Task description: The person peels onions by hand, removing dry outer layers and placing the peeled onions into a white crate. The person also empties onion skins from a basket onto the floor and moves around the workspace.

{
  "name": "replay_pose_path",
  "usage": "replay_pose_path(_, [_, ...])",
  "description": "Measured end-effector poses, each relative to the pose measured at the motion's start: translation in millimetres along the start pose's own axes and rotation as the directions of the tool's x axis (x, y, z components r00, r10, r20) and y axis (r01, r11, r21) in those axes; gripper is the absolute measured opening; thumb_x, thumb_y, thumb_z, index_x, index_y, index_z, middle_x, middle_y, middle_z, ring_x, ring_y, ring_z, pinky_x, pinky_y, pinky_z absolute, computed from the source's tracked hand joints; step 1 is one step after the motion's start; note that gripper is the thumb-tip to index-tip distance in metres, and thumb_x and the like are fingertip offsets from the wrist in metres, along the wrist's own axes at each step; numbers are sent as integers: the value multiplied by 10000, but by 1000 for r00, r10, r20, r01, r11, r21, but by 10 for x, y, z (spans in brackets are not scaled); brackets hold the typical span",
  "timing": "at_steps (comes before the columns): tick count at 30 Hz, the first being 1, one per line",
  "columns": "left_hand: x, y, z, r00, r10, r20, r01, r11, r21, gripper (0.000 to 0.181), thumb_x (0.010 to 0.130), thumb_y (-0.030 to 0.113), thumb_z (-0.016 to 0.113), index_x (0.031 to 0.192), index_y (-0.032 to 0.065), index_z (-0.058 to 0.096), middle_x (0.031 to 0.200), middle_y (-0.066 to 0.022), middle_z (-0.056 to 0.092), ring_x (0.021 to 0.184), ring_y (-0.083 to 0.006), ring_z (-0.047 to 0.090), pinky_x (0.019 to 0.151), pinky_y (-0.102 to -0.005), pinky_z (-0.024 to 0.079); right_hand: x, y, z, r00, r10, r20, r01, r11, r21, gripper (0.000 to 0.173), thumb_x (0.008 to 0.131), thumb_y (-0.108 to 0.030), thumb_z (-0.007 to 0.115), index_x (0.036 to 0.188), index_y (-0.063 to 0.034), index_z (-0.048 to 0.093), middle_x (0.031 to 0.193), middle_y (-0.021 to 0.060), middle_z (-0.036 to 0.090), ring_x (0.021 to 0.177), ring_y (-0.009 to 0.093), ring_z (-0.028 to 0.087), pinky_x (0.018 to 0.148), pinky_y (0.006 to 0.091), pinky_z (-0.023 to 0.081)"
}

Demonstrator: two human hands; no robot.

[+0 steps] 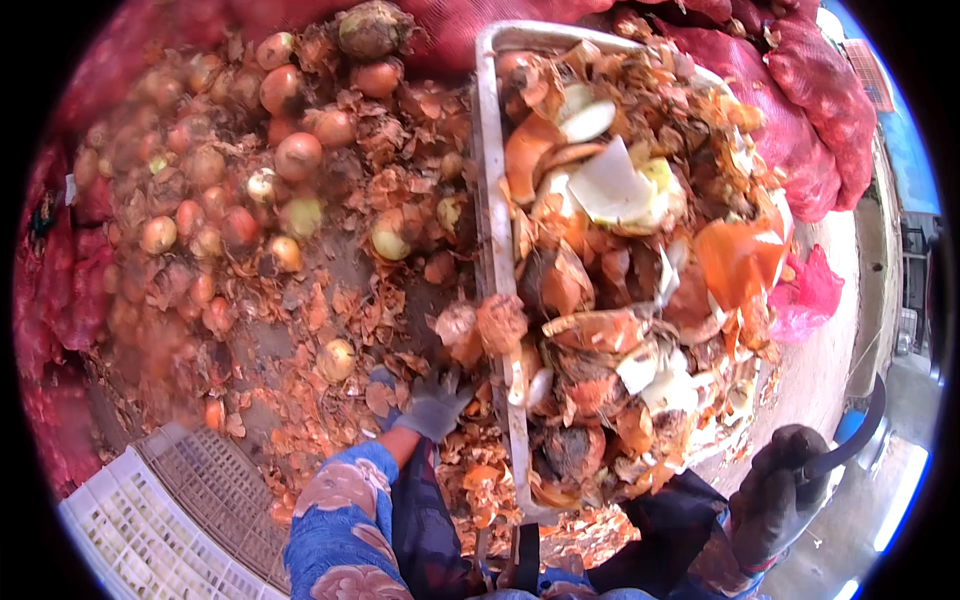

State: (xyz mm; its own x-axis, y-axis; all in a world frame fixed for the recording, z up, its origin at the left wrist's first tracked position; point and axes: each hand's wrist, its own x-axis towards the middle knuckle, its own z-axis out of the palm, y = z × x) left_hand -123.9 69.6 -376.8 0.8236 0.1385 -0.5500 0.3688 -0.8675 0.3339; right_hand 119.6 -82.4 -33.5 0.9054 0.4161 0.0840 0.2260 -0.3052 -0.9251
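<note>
In front of me stands a white plastic crate (491,150), heaped with onion skins, cut onion pieces and spoiled onions (574,450). My left hand (435,409), in a grey glove, is low beside the crate's left wall, fingers spread over loose onion skins (480,480). Nothing shows in its grasp, though the fingertips are partly in shadow. Two brownish onions (501,322) rest at the crate's left rim, just beyond that hand. Off to the right of the crate, my right hand (776,487), in a dark glove, grips a curved sickle-like knife (862,431), its blade arching up and away.
Many onions (298,156) lie among dry skins on the floor to the left. Red mesh sacks (780,105) line the back and right; more (67,285) stand at far left. A white perforated plastic basket (157,517) sits lower left. A pink plastic bag (806,296) lies right of the crate.
</note>
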Motion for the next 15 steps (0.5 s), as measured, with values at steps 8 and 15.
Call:
replay_pose_path(8, [3,-124,-722,999,-41,3,41,981,-188,497,718,155,625,1204,191,525,1257,-174,458,1121,-400,486,821,-450,489,-204,-192,-207,973,164,-163,-155,986,63,357,732,-101,621,1054,39,560,750,125,594,457,106,487,387,201,350])
replay_pose_path(15, [-208,-170,-971,994,112,10,-110,989,-97,508,687,160,649,1187,173,557,1182,-158,494,1043,-405,526,817,-459,480,-170,-169,-264,987,160,-15,-158,982,102,294,781,-13,544,1074,6,566,786,109,604,513,79,505,413,180,350])
